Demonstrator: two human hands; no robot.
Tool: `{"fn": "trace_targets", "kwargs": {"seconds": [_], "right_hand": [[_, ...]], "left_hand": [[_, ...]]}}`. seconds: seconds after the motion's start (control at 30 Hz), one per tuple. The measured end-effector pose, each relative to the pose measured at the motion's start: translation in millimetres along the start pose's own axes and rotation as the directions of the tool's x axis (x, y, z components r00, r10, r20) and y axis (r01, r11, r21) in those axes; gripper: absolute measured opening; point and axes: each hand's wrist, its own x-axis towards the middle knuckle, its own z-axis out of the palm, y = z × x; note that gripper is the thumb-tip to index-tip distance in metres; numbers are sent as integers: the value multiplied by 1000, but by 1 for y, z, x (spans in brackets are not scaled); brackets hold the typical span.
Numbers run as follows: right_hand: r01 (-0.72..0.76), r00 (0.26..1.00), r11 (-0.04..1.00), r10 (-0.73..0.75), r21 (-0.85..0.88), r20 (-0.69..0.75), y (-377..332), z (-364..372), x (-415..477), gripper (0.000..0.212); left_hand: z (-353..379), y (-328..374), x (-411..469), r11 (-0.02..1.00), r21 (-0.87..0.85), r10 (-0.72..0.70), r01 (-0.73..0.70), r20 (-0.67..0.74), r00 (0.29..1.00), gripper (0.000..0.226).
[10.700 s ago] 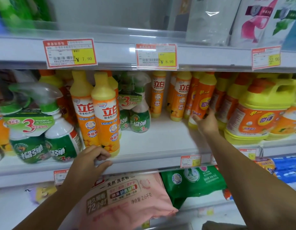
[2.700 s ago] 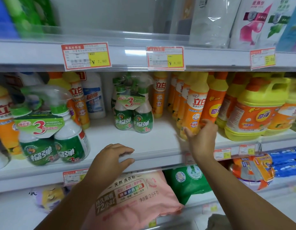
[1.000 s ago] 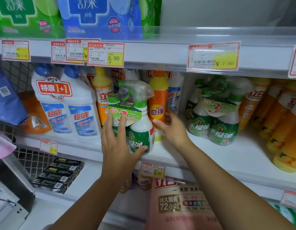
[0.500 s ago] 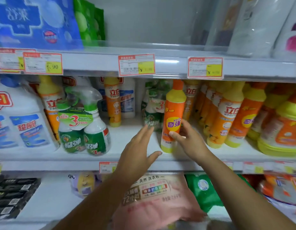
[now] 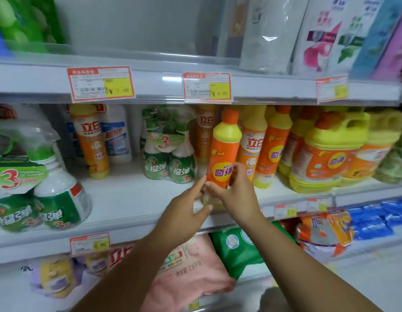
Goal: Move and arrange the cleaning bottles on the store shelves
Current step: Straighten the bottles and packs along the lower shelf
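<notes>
Mid-task, I judge. The orange Keon bottle [image 5: 224, 149] is in my grip at centre frame. It stands at the front of the middle shelf [image 5: 132, 199], top leaning slightly right, just left of the orange-and-yellow dish-soap row. Its base is hidden behind my hands, so I can't tell whether it is fully set down.

My right hand [image 5: 237, 194] is curled round the bottle's lower half, fingers across the label. My left hand [image 5: 184, 210] is mostly flat, with straightish fingers touching the bottle near its base and gripping nothing.

Done so far, by the look: this bottle is now next to its own kind.

Left to do:
- Seat it in line with the row.
- One lone Liby bottle [image 5: 92, 140] at centre left stands apart from the Liby bottles on the right.
- The two spray-cleaner twin-packs are split, with bare shelf between them.

Counts:
- Keon bottle in hand: 1.
- Spray-cleaner twin-packs: 2, one at lower left [image 5: 49, 199] and one at centre [image 5: 170, 163], two bottles each.
- White bottles with blue labels [image 5: 118, 136] behind the lone Liby: at least 2, partly hidden.
- Row bottles plainly visible right of mine: 2 [image 5: 254, 140] [image 5: 275, 140], more behind, too blurred to count.
- Big handled jugs: 2 [image 5: 330, 152] [image 5: 380, 145].
- Price tags on the upper rail: 3 [image 5: 101, 84] [image 5: 206, 87] [image 5: 331, 88].
</notes>
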Motion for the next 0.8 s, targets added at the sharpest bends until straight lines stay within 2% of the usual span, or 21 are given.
{"fn": "trace_targets", "kwargs": {"seconds": [0.07, 0.17, 0.37, 0.6, 0.8], "right_hand": [[25, 998, 999, -26, -23, -54, 3, -7, -3, 63], [51, 989, 999, -52, -7, -136, 1, -25, -7, 67], [24, 969, 998, -10, 50, -249, 16, -75, -10, 66], [-49, 943, 994, 77, 95, -323, 36, -99, 1, 61], [-67, 951, 994, 89, 86, -295, 48, -96, 12, 59]], "left_hand": [[-2, -1, -1, 1000, 28, 6, -6, 2, 1000, 65], [-15, -7, -1, 982, 190, -1, 5, -22, 1000, 56], [-39, -28, -10, 909, 412, -71, 66, -5, 997, 62], [-43, -32, -18, 889, 450, -112, 86, 31, 993, 65], [-39, -31, -18, 864, 495, -135, 88, 59, 989, 64]]}}
